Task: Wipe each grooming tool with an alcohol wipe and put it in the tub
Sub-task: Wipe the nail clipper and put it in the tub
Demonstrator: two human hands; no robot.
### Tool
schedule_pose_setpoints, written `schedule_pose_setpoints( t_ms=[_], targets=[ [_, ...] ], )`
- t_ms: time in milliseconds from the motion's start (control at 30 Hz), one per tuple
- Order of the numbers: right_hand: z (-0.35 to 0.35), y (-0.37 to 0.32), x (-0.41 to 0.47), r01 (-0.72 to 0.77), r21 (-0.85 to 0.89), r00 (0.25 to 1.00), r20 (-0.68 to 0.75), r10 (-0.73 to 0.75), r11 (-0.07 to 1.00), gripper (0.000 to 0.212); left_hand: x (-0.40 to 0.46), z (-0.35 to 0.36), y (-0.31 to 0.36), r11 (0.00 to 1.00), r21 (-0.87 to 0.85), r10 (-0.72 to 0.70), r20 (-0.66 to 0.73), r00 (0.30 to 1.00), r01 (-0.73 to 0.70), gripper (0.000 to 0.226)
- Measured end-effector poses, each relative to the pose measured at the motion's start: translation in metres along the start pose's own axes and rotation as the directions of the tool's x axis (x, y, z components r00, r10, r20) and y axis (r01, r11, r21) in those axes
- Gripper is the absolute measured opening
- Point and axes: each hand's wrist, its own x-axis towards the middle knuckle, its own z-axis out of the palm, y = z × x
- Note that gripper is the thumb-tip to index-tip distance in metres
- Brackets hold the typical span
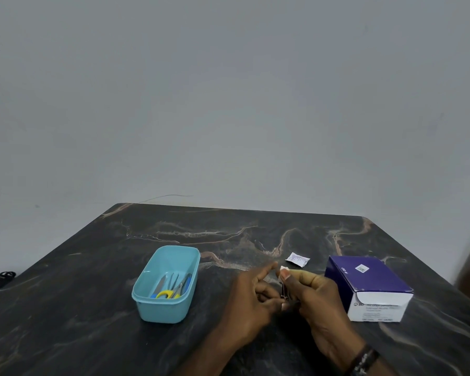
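A light blue tub stands on the dark marble table and holds several tools, among them yellow-handled scissors and metal tweezers. To its right my two hands meet above the table. My left hand holds the lower end of a small metal nail clipper, its index finger stretched forward. My right hand pinches a small white alcohol wipe at the clipper's upper end. Most of the clipper is hidden by my fingers.
A torn white wipe sachet lies just beyond my hands. A purple and white box of alcohol swabs stands at the right. The grey wall rises behind the table's far edge.
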Motion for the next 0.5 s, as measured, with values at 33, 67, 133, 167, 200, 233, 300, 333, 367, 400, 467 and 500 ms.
schedule_pose_setpoints(
  t_ms=[33,67,133,167,200,233,300,333,367,400,467,500],
  targets=[
    [0.0002,0.0003,-0.0003,0.002,-0.013,1.000,0.005,-0.002,1.000,0.015,0.0000,0.0006,0.0008,1.000,0.006,0.002,-0.022,1.000,-0.002,0.066],
    [0.0007,0.0006,-0.0005,0.006,-0.023,1.000,0.017,-0.006,1.000,0.014,-0.0002,0.0008,0.0012,1.000,0.013,0.011,-0.040,0.999,-0.010,0.061],
    [0.0010,0.0015,-0.0003,0.016,-0.042,0.999,0.046,-0.014,0.999,0.013,0.0000,0.0003,0.0022,0.999,0.039,0.035,-0.053,0.998,-0.033,0.054],
    [0.0012,0.0020,-0.0005,0.024,-0.059,0.998,0.058,-0.020,0.998,0.013,0.0005,-0.0003,0.0024,0.998,0.052,0.044,-0.063,0.997,-0.041,0.053],
    [0.0016,0.0026,-0.0004,0.034,-0.081,0.997,0.066,-0.028,0.996,0.013,0.0010,-0.0009,0.0021,0.997,0.063,0.048,-0.076,0.996,-0.044,0.052],
    [0.0019,0.0029,-0.0005,0.044,-0.105,0.997,0.071,-0.036,0.994,0.013,0.0017,-0.0012,0.0015,0.996,0.074,0.047,-0.088,0.995,-0.041,0.049],
    [0.0025,0.0038,0.0001,0.056,-0.144,0.996,0.070,-0.047,0.988,0.012,0.0030,-0.0021,0.0006,0.996,0.082,0.029,-0.100,0.995,-0.021,0.051],
    [0.0025,0.0043,0.0003,0.060,-0.151,0.996,0.068,-0.050,0.987,0.012,0.0030,-0.0028,0.0008,0.996,0.086,0.025,-0.102,0.994,-0.016,0.053],
    [0.0023,0.0045,0.0002,0.061,-0.151,0.997,0.064,-0.052,0.987,0.012,0.0026,-0.0033,0.0013,0.995,0.094,0.026,-0.100,0.995,-0.017,0.053],
    [0.0020,0.0046,0.0001,0.063,-0.146,0.997,0.055,-0.056,0.987,0.012,0.0020,-0.0033,0.0013,0.995,0.100,0.034,-0.091,0.995,-0.025,0.051],
    [0.0017,0.0036,-0.0003,0.075,-0.123,0.997,0.025,-0.072,0.990,0.012,0.0005,-0.0017,0.0023,0.994,0.102,0.051,-0.052,0.997,-0.046,0.051],
    [0.0013,0.0027,-0.0009,0.085,-0.116,0.996,0.008,-0.084,0.990,0.011,-0.0002,-0.0005,0.0027,0.993,0.104,0.062,-0.028,0.998,-0.059,0.056]
  ],
)
